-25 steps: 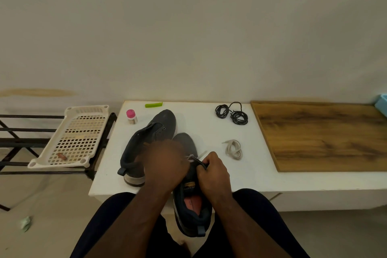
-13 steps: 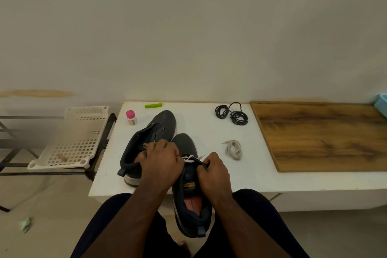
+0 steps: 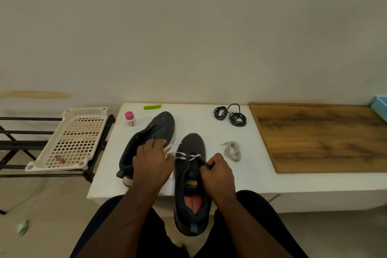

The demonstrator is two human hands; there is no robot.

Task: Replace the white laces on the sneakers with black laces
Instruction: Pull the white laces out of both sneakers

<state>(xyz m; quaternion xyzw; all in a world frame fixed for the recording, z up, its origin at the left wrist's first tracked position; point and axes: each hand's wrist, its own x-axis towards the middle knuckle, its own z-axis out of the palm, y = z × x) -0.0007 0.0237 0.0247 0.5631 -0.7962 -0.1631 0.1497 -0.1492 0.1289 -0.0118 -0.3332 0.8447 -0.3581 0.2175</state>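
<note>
- Since 0.5 s ago, the left hand (image 3: 154,163) has been drawn out to the left, off the near sneaker (image 3: 191,184), and a length of white lace (image 3: 184,156) now shows stretched between the hand and the eyelets.
- That lace appears to be pinched in the left fingers, though the pinch itself is hidden beneath the hand, so it cannot be told for certain.
- The right hand (image 3: 217,173) is closed on the sneaker's right eyelet flap, gripping it; this is judged to brace the shoe against the sideways pull.
- The near sneaker is laid heel toward the person, half over the table (image 3: 209,182) edge, which keeps its eyelets within easy reach.
- The far sneaker (image 3: 150,136) lies on its side just left of it, with bare eyelets; its lace is judged already removed.
- 1 loose white lace (image 3: 232,151) is bundled on the table right of the near sneaker, set aside.
- The black laces (image 3: 230,114), coiled farther back, are untouched; they lie well apart from both hands.
- Compared with 1.0 s ago, the left hand is sharp rather than blurred, and the right hand's grip is unchanged.
- The unlacing of the 2nd shoe is judged to be nearly done.
</note>
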